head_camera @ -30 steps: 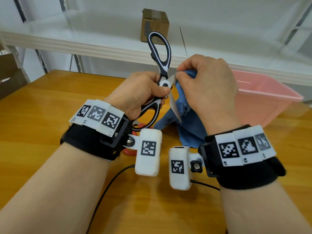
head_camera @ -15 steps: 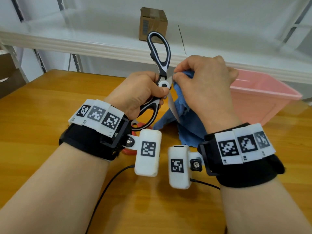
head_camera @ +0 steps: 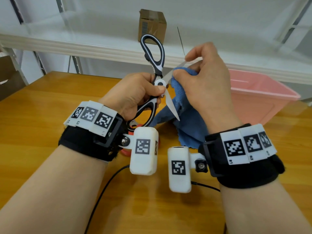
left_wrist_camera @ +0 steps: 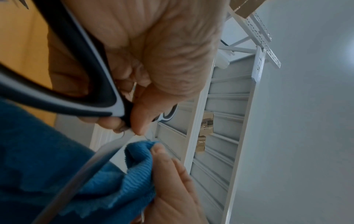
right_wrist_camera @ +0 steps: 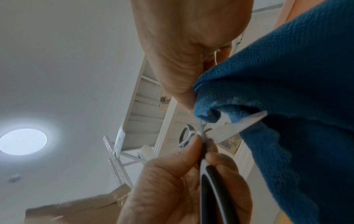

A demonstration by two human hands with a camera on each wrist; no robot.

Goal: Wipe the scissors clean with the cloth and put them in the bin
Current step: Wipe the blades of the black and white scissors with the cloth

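Black-and-white scissors [head_camera: 158, 82] are held spread wide above the table. My left hand [head_camera: 135, 93] grips them at the pivot and lower handle; the other handle points up. One blade points down, the other slants up to the right. My right hand [head_camera: 206, 85] pinches a blue cloth [head_camera: 189, 125] against that upper blade near the pivot, with the forefinger lying on the blade's tip. In the left wrist view the cloth [left_wrist_camera: 57, 166] bunches beside the blade. The right wrist view shows the cloth [right_wrist_camera: 296, 106] folded round the blade. A pink bin [head_camera: 263, 98] stands at the right.
The wooden table [head_camera: 42, 115] carries a red object [head_camera: 126, 151], mostly hidden under my left wrist. A black cable [head_camera: 104, 191] runs toward me. Behind the table, a white shelf [head_camera: 67, 46] holds a cardboard box [head_camera: 152, 26].
My right hand has moved up and to the right with the cloth, from the pivot onto the upper blade, which now shows slanting up right. The left hand's grip has stayed put.
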